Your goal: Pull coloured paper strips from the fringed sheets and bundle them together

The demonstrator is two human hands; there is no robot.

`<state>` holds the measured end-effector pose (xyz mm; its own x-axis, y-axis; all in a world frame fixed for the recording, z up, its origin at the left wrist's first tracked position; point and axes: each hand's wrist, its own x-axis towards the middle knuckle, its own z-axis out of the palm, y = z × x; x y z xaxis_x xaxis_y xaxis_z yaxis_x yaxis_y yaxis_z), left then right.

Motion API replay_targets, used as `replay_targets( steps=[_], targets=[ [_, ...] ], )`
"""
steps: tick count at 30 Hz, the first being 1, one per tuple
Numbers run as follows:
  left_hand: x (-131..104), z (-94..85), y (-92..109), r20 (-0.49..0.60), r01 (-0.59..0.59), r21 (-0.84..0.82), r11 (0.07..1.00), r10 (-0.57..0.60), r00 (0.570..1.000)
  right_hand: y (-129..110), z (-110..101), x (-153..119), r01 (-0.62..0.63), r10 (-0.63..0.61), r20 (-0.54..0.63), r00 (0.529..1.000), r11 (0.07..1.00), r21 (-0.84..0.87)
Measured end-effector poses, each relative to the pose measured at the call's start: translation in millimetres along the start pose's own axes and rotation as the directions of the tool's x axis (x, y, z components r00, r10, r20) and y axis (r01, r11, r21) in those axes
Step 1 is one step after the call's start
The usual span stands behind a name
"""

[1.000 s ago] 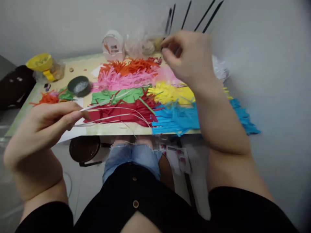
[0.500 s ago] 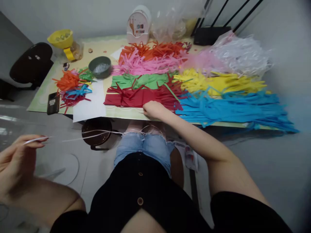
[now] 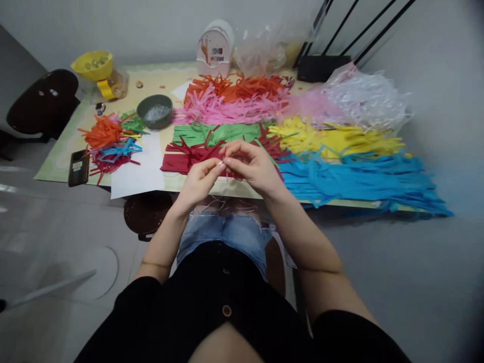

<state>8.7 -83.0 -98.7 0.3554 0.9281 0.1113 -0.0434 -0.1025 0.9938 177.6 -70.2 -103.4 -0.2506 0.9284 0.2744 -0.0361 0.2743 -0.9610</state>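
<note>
My left hand (image 3: pixel 202 177) and my right hand (image 3: pixel 251 165) meet fingertip to fingertip above the table's front edge. Both are closed in a pinch. A thin white cord (image 3: pixel 227 177) hangs below the joined fingertips; more loose cord (image 3: pixel 215 205) lies over my lap. Whatever my right fingers hold is too small to make out. Just behind the hands lies a bundle of dark red strips (image 3: pixel 176 162), partly hidden by them. Green strips (image 3: pixel 230 133) lie beyond it, and blue strips (image 3: pixel 363 176) spread to the right.
Pink strips (image 3: pixel 227 108), orange strips (image 3: pixel 257 88) and yellow strips (image 3: pixel 351 143) lie farther back. At left are a grey bowl (image 3: pixel 145 113) of small clear pieces, a pile of mixed strips (image 3: pixel 102 132), a phone (image 3: pixel 78 169) and white paper (image 3: pixel 141 174). A stool (image 3: pixel 145 214) stands below.
My left hand has come from far left, where it stretched the white cord, to meet my right hand. My right hand has lifted from the red strips' front edge.
</note>
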Motion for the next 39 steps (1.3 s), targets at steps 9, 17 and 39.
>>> replay_targets(
  steps=[9,17,39],
  targets=[
    [9.6,-15.4,6.2,-0.076,0.009,0.017,1.0,-0.007,0.997,-14.6,-40.3,19.8,0.091,-0.08,0.045,0.996,0.914,-0.396],
    [23.6,-11.0,7.8,0.004,0.161,-0.225,0.961,-0.164,0.986,-22.9,-28.3,30.6,0.2,-0.308,-0.087,0.947,0.782,-0.59],
    [31.7,-16.4,-3.7,0.248,0.25,-0.558,0.791,-0.129,0.96,-14.4,-16.7,41.1,0.185,-0.31,-0.178,0.934,0.845,-0.501]
  ],
)
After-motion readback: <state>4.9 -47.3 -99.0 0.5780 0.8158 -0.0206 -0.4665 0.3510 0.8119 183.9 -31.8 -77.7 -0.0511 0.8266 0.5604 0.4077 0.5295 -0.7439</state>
